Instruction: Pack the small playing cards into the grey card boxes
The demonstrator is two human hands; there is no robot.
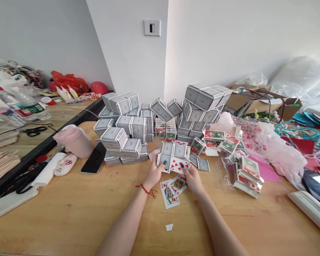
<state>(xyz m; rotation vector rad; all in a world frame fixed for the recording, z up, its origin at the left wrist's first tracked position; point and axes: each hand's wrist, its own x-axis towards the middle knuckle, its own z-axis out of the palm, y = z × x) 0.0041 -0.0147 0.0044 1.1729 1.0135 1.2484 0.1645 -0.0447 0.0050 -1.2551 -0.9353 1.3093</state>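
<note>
My left hand [153, 174] is closed on a few playing cards [165, 153] with grey patterned backs up, its dark-nailed thumb on top. A face-up heart card [176, 165] is pinched by my right hand [193, 179], its left end against the cards in the left. Beneath the hands, two face-up picture cards [169, 197] overlap on the wooden table [82, 213]. Beyond the fingers more cards [180, 150] show backs, with a red picture card [188, 153] partly covered. Two face-down cards [203, 164] lie to the right.
Folded card blocks [132, 126] are stacked behind, left and right. Card boxes [249, 170] and a pink-white plastic bag [272, 142] lie at right. A phone [94, 158], a pink cup [74, 141] and scissors [29, 176] are at left. A paper scrap [169, 227] lies in front.
</note>
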